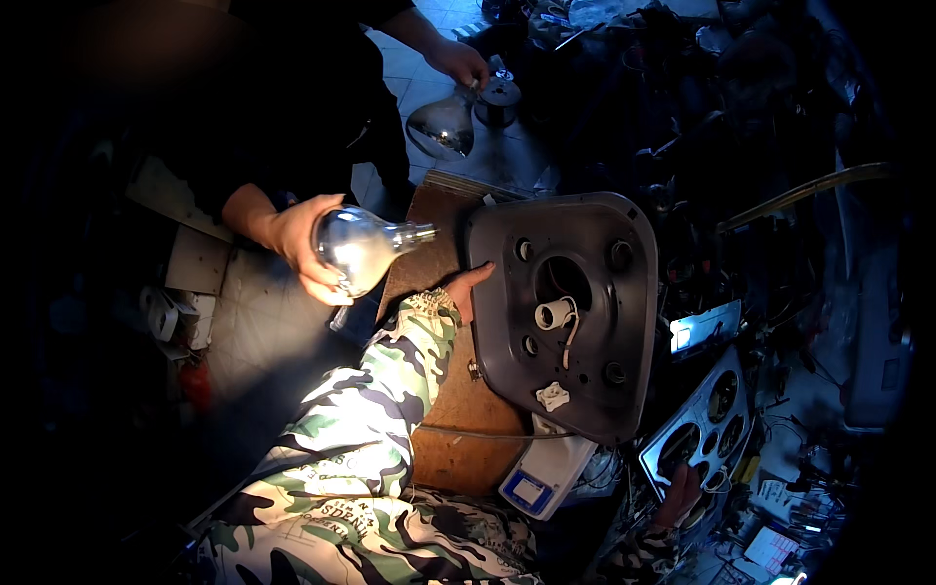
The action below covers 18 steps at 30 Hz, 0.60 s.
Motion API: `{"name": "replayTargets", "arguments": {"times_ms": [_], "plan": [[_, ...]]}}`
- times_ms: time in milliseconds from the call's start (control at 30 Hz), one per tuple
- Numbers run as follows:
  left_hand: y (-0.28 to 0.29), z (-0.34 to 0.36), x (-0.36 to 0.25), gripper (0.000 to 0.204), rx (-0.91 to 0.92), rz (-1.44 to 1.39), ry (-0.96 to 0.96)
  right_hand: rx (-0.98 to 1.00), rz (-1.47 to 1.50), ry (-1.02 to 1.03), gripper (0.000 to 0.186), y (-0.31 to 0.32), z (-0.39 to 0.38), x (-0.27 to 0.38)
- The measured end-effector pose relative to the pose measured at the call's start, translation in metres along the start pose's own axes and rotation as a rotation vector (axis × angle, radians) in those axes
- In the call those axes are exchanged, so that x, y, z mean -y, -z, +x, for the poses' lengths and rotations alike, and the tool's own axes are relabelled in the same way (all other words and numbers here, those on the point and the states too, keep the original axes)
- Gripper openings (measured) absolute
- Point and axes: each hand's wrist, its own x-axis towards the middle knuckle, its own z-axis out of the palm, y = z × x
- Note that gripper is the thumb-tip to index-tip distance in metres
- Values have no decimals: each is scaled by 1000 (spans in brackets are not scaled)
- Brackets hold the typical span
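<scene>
My left hand [469, 292], at the end of a camouflage sleeve, grips the left rim of a dark grey metal housing [609, 395]. The housing is tilted and has round openings, one of them large. A white lamp socket [554, 314] with a pale wire hangs at that large opening, and a white knob-like piece [553, 396] lies lower down. In dim light at the lower right, my right hand [680, 499] holds the lower edge of a silvery panel [704, 414] with several round holes. Its fingers are partly hidden in shadow.
Across from me, a person in dark clothes holds a large silvered bulb [359, 252] in one hand and another bulb [444, 127] in the other. A brown board [458, 390] and a white device with a blue-framed display [531, 490] are beneath the housing. Clutter [780, 497] lies right.
</scene>
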Motion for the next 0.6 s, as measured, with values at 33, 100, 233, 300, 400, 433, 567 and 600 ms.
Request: {"name": "replayTargets", "arguments": {"times_ms": [33,100,233,300,400,433,567,600], "plan": [[8,0,3,45,23,-51,14,50,-29,112,51,-14,-2,53],[15,9,4,44,80,-71,47,151,-54,342,67,-50,-6,111],[36,16,7,42,-20,-8,-153,415,-438,601,100,-108,18,176],[40,15,1,42,-32,1,-191,444,-473,583,103,-128,21,185],[36,2,-13,42,-7,-35,-182,606,-272,403,100,-142,30,195],[34,-1,-16,42,11,-47,-175,610,-207,395,97,-143,30,195],[30,-9,-24,42,59,-73,-156,616,-23,342,83,-144,37,188],[27,-8,-25,42,72,-78,-148,616,4,324,79,-143,39,187]]}}
